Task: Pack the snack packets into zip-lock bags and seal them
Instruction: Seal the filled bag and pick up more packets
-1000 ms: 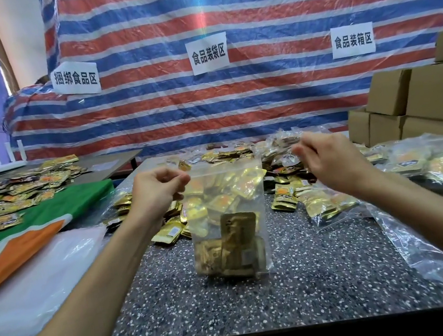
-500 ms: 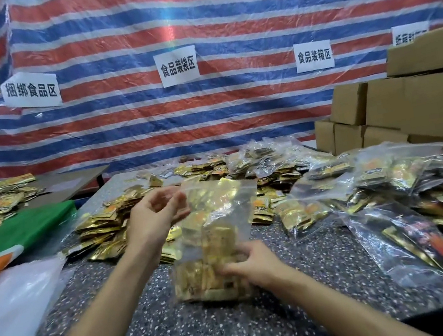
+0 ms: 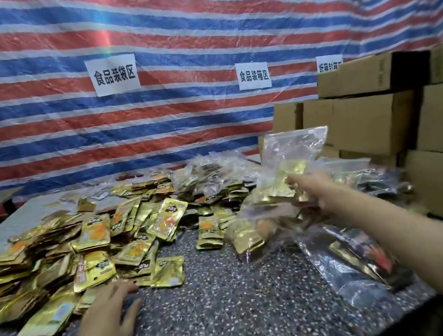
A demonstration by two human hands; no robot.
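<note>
Striped red, white and blue tarpaulin [image 3: 190, 13] hangs behind us, with white paper signs [image 3: 114, 75] taped to it, and brown cardboard boxes [image 3: 366, 121] are stacked at the right end of the speckled worktop [image 3: 223, 312]. We have a wide heap of gold snack packets [image 3: 95, 237] spread loose over the left half of the worktop, many lying on top of one another. Our left hand [image 3: 104, 314] lies released at the near edge of that heap, palm down, fingers straight and a little spread, the fingertips touching the nearest packets. Our right hand [image 3: 309, 191] reaches out to the right and grasps the clear zip-lock bag [image 3: 290, 154] by its lower part, where the gold packets inside it sit; the bag's upper part stands up loose and crumpled above our fingers. We cannot tell whether its strip is pressed closed. The bag is held just above other filled bags [image 3: 359, 259], which lie in a pile on the right side of the worktop, near the boxes.
</note>
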